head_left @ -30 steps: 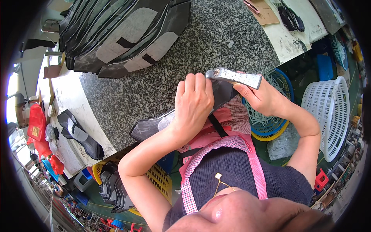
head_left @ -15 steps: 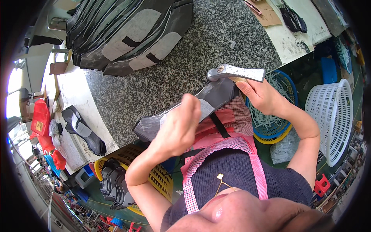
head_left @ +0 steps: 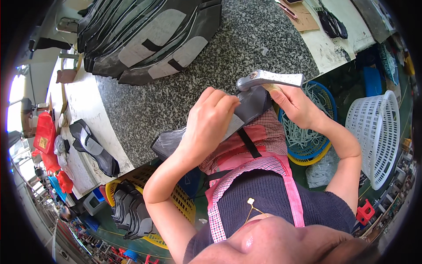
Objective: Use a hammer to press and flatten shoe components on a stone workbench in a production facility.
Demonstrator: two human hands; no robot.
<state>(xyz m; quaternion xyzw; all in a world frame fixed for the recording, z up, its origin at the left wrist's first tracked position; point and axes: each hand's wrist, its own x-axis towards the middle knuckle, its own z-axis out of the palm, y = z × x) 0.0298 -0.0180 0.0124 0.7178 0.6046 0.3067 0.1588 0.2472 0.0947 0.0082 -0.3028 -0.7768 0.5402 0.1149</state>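
Observation:
A dark grey flat piece (head_left: 254, 107) with a pale grey patch lies at the near edge of the speckled stone slab (head_left: 272, 42), against my apron. My right hand (head_left: 295, 105) is closed round a hammer (head_left: 274, 78) high on its handle, close under the metal head. The hammer's round face rests at or just above the piece's far edge. My left hand (head_left: 210, 118) lies over the middle of the piece with fingers curled and pressed together, the tips at its far edge. What is between those fingertips is hidden.
A tall stack of similar pieces (head_left: 149, 39) stands at the slab's far left. One more lies left (head_left: 94, 147). Below are a yellow basket of dark pieces (head_left: 182, 207), a blue basket of pale strips (head_left: 307, 152) and a white basket (head_left: 373, 136). Black-handled scissors (head_left: 332, 24) lie far right.
My left hand has moved right and slightly away from me along the piece's far edge. My right hand and the hammer have barely shifted.

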